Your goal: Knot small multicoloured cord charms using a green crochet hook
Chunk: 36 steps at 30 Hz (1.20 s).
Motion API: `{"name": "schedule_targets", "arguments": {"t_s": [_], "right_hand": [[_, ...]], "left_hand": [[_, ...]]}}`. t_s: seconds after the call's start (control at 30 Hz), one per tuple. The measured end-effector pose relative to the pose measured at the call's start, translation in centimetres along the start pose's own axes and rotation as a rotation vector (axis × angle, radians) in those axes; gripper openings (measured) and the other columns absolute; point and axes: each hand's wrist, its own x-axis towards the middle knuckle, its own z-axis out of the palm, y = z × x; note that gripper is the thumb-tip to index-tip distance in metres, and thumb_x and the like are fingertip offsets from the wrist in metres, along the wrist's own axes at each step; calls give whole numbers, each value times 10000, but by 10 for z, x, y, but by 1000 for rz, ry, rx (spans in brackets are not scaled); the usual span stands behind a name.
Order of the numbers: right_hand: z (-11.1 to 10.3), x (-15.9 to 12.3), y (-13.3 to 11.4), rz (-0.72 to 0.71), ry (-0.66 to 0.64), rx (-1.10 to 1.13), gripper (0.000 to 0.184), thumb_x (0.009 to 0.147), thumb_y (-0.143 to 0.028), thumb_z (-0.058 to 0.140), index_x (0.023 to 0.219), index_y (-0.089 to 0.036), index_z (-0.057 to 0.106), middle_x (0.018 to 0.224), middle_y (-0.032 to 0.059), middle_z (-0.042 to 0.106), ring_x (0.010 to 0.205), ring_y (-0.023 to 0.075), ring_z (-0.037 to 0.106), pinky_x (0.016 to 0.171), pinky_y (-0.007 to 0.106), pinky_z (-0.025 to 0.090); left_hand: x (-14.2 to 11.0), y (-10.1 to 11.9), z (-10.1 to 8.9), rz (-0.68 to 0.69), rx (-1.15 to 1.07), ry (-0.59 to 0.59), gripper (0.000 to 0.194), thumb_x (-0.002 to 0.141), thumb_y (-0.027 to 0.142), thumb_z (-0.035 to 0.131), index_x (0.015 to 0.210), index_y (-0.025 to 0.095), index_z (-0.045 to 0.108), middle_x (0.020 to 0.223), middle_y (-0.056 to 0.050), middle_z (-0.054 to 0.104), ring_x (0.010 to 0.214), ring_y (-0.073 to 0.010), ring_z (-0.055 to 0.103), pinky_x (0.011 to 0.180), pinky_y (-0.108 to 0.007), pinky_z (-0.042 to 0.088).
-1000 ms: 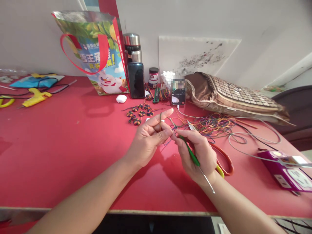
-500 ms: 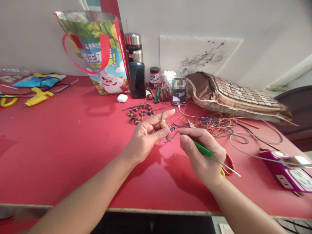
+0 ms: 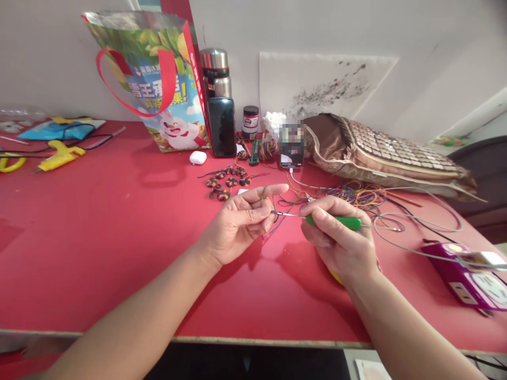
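My left hand (image 3: pixel 241 221) pinches a small dark piece of yarn work (image 3: pixel 276 212) between thumb and fingers, with a strand looped over its raised index finger. In my right hand (image 3: pixel 343 237) is a crochet hook (image 3: pixel 343 222) with a green handle, held almost level. Its thin metal tip reaches left into the yarn at my left fingertips. Loose yarn ends hang below the work. Behind my left hand, several round multicoloured crocheted pieces (image 3: pixel 232 182) lie joined on the red table (image 3: pixel 150 274).
A tangle of multicoloured yarn (image 3: pixel 352 195) and a white cable lie beyond my right hand. Farther back are a phone (image 3: pixel 292 153), a dark phone (image 3: pixel 222 126), a shopping bag (image 3: pixel 158 89) and a sequined bag (image 3: pixel 396 153). A purple power strip (image 3: pixel 463 277) sits right, a yellow glue gun (image 3: pixel 61 155) left.
My right hand has moved right and turned, bringing the hook from a downward slant to nearly level. My left hand has stayed almost in place, its thumb and fingers shifting slightly on the yarn.
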Motion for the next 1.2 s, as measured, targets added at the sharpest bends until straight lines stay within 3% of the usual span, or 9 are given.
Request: {"name": "schedule_targets", "arguments": {"t_s": [0.2,0.33,0.53,0.8,0.93,1.2], "right_hand": [[6,-1,3,87,-54,19,266,845,-439,864,845,-188,776,501,-55,483,411,68,305,397,214,183],[15,-3,9,24,6,77,219,889,-418,834,913,-209,774,577,-41,582,422,62,356,415,211,263],[23,-2,17,8,65,104,222,909,-430,815,941,-222,746,650,-44,626,430,55,386,444,225,349],[19,-1,14,71,-19,111,211,916,-416,805,927,-214,746,603,-50,586,418,55,344,429,220,306],[19,-1,11,97,-33,92,267,881,-460,829,916,-215,731,578,-53,562,421,65,330,417,222,280],[9,-1,10,93,-169,64,268,889,-467,831,921,-221,728,608,-28,627,414,69,358,387,198,227]], "left_hand": [[0,-5,2,-33,-10,9,344,786,158,863,1130,162,845,688,21,554,576,-57,480,528,-206,314],[0,-8,6,11,3,32,435,814,171,850,1246,197,813,681,3,642,605,-81,501,537,-210,331],[-2,-8,10,35,-60,120,645,802,108,824,1422,242,710,714,30,648,682,-99,595,579,-204,391],[1,-7,4,15,-23,84,411,795,163,819,1206,166,824,677,-5,659,516,-52,361,489,-216,274],[0,-7,3,18,35,51,396,801,184,813,1197,172,833,663,-20,675,491,-52,320,479,-234,245],[-2,-9,7,92,114,32,507,793,223,865,1294,267,804,696,1,644,625,-105,517,485,-235,248]]}}
